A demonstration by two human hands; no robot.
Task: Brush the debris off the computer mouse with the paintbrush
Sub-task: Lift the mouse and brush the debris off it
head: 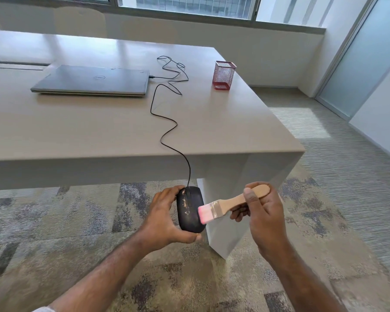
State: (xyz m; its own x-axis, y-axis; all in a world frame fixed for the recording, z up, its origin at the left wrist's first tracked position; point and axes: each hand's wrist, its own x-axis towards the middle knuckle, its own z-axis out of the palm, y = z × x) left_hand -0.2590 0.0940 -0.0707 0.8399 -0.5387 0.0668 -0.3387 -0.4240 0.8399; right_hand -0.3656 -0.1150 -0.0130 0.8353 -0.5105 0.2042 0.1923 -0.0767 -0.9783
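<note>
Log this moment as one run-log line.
left hand: holds mouse off table | right hand: paintbrush, bristles at mouse's right side | debris: still on top

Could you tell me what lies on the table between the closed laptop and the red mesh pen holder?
In the head view, only the mouse's black cable, lying in loose loops between the laptop and the pen holder.

The computer mouse (190, 210) was black and wired, held off the table's near edge above the carpet, its top facing up and its front end pointing away toward the table. Pale, flaky debris (185, 204) clung in patches along its left side, beside the scroll wheel. The paintbrush (230, 203) had a light wooden handle, a silvery metal ferrule and pink bristles; it lay tilted, handle up to the right, its bristles touching the mouse's right flank.
</note>
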